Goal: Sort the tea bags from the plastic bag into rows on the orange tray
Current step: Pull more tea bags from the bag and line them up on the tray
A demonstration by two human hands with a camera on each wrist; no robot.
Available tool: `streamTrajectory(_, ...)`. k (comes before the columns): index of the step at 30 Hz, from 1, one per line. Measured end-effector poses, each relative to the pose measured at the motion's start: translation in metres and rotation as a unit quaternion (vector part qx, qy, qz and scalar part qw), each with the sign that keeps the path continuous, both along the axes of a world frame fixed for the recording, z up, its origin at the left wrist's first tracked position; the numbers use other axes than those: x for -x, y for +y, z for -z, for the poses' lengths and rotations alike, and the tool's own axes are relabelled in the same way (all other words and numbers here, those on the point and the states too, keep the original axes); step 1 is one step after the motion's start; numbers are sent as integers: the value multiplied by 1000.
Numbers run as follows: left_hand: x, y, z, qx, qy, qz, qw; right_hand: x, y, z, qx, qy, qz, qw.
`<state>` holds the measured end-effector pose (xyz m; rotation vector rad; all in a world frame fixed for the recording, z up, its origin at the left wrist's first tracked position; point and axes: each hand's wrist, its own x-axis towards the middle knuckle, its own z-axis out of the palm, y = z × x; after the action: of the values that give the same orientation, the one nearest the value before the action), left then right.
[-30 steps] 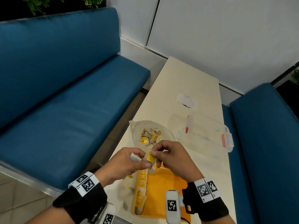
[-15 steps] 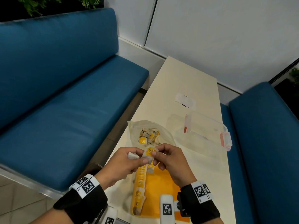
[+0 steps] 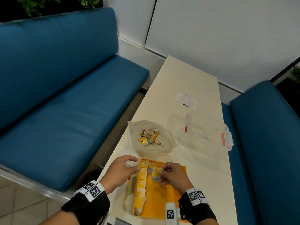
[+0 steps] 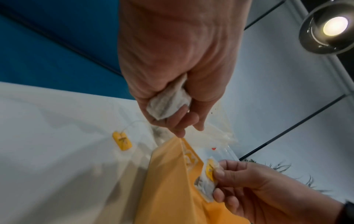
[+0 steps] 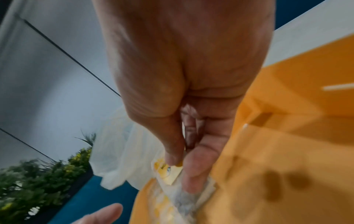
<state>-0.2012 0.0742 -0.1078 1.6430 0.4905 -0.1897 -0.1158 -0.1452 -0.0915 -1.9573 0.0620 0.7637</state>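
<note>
Lowering since a moment ago: both hands now over the far end of the orange tray (image 3: 168, 198) rather than raised near the plastic bag (image 3: 152, 138). Right hand (image 3: 172, 176) pinching one tea bag (image 3: 156, 173) by its yellow tag, just above the tray floor beside the finished row (image 3: 142, 181) along the left wall; probably starting a second row. Left hand (image 3: 121, 173) clenched round a spare tea bag (image 4: 168, 104), its fingertips near the tray's far corner. Many bags left in the plastic bag, so only early progress. Broad bare tray floor to the right for more rows. Tray sitting close to the worktop's (image 3: 186, 82) left and near edges; loose tag (image 4: 122, 141) lying outside the tray on that side. Clear box (image 3: 209, 129) well apart.
</note>
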Motion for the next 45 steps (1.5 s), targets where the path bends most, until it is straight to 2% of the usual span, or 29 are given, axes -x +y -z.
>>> streamTrajectory(5, 1, -11, 24, -66, 27, 20, 997, -7, 7, 27, 50, 33, 6, 998)
streamTrajectory(10, 1, -15, 28, -88, 20, 30, 995, -7, 16, 40, 39, 52, 55, 996)
streamTrajectory(20, -1, -14, 33, -90, 27, 35, 995, -2, 26, 55, 56, 8, 123, 991)
streamTrajectory(31, -2, -12, 36, -72, 29, 45, 996, -1, 36, 60, 51, 2, 188, 981)
streamTrajectory(34, -1, -10, 31, -60, 37, 47, 996, -2, 36, 58, 36, 24, 192, 980)
streamTrajectory(36, 0, -7, 20, -19, 34, 30, 999, -1, 32, 52, 31, 34, 199, 979)
streamTrajectory(38, -1, -2, 2, 87, 29, 6, 996, 2, 25, 42, 55, 4, 209, 976)
streamTrajectory(41, -5, 7, -27, 286, 39, -35, 957, 9, 20, 20, 71, -74, 193, 976)
streamTrajectory(43, -9, 10, -45, 381, 48, -48, 922, 15, 27, -5, -7, -93, 159, 983)
streamTrajectory(45, -13, 11, -58, 441, 50, -46, 895, 21, 37, -32, -101, -59, 88, 989)
